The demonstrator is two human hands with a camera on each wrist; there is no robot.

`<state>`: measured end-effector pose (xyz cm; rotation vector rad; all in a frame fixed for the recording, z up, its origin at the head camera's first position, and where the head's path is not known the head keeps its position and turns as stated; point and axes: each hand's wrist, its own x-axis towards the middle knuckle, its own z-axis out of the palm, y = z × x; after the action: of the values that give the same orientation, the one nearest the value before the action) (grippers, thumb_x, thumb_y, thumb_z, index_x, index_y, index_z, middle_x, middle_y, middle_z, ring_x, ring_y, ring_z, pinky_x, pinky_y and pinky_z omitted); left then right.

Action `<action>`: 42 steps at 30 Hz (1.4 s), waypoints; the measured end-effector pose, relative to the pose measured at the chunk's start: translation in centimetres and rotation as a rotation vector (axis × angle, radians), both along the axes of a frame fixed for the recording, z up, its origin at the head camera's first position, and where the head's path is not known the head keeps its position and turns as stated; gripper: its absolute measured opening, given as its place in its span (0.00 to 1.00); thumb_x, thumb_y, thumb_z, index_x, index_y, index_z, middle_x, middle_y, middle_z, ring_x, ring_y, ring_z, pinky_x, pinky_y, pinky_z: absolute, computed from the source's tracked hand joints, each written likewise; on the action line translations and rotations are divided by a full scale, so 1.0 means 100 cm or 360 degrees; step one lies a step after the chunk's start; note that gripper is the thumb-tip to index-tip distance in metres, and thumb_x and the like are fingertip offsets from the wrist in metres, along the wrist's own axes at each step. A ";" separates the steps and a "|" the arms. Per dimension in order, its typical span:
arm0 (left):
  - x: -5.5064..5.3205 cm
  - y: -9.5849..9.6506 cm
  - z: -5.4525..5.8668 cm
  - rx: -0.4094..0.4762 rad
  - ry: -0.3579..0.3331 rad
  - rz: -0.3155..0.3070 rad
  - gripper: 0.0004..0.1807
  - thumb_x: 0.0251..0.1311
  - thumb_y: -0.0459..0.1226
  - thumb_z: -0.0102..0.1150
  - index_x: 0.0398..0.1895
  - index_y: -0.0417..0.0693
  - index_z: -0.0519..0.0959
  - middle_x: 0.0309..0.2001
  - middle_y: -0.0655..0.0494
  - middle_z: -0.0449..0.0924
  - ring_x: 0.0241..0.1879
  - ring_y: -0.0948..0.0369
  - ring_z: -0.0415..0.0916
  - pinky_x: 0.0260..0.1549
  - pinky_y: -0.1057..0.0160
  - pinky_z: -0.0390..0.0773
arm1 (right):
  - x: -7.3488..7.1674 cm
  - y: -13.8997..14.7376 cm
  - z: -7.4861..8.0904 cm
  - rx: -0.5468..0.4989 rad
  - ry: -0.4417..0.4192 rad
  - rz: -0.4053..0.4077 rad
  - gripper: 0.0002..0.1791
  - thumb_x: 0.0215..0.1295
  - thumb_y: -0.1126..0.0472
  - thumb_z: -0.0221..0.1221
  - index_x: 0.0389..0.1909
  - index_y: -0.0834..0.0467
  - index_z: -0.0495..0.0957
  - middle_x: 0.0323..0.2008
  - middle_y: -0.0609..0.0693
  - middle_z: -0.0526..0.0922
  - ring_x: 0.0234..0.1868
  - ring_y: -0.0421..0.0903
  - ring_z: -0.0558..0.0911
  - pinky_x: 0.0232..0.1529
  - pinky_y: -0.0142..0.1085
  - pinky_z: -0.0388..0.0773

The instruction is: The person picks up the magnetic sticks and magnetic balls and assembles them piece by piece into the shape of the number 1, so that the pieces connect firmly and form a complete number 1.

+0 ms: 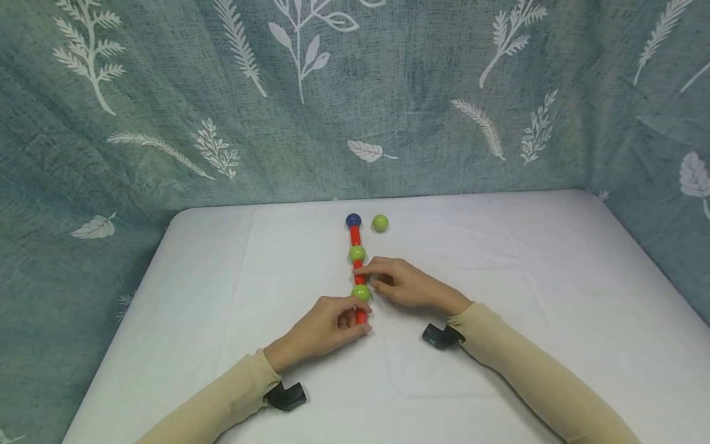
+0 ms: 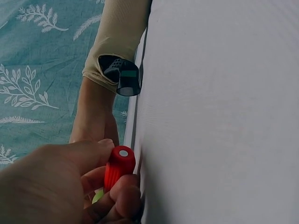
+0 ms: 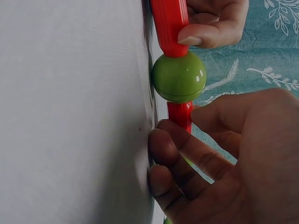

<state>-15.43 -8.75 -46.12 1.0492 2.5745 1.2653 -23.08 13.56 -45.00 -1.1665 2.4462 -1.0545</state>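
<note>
A straight row of pieces lies on the white table. From the far end come a blue ball (image 1: 353,220), a red rod, a green ball (image 1: 357,253), a second red rod, another green ball (image 1: 361,293) and a third red rod. My left hand (image 1: 327,322) pinches the nearest red rod (image 2: 120,161), whose free end shows a pale round disc. My right hand (image 1: 409,283) holds the middle red rod (image 3: 180,114) between thumb and fingers. In the right wrist view the nearer green ball sits between both rods, touching them.
A loose green ball (image 1: 379,222) rests right of the blue ball, near the table's back edge. A blue-green leaf-patterned cloth (image 1: 405,123) hangs behind the white table (image 1: 499,259). Dark wrist-camera mounts (image 1: 442,337) stick out from both sleeves.
</note>
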 end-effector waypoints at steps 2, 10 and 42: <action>0.000 0.000 0.000 -0.0002 0.0007 0.0002 0.10 0.59 0.38 0.68 0.43 0.48 0.81 0.23 0.63 0.74 0.22 0.70 0.67 0.21 0.75 0.68 | 0.000 0.000 0.000 0.0007 0.0003 -0.0002 0.21 0.69 0.68 0.53 0.61 0.54 0.77 0.44 0.44 0.80 0.33 0.40 0.71 0.34 0.30 0.68; 0.001 0.001 -0.001 0.0006 0.0010 0.0027 0.10 0.59 0.38 0.67 0.43 0.47 0.82 0.23 0.63 0.75 0.21 0.71 0.67 0.21 0.75 0.68 | 0.000 -0.001 0.001 0.0004 -0.0007 -0.0001 0.21 0.69 0.68 0.53 0.61 0.53 0.77 0.44 0.44 0.80 0.33 0.40 0.71 0.34 0.30 0.68; -0.038 -0.046 0.028 -0.0231 0.0379 0.0024 0.11 0.61 0.31 0.64 0.45 0.48 0.84 0.33 0.62 0.80 0.29 0.68 0.73 0.30 0.68 0.78 | 0.001 0.001 0.000 -0.0009 -0.0017 0.0015 0.23 0.68 0.69 0.54 0.62 0.54 0.76 0.45 0.43 0.80 0.39 0.41 0.73 0.38 0.31 0.71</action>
<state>-19.18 -13.39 -43.29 1.2189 2.8010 0.9919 -22.97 13.64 -44.95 -1.1698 2.4286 -1.0629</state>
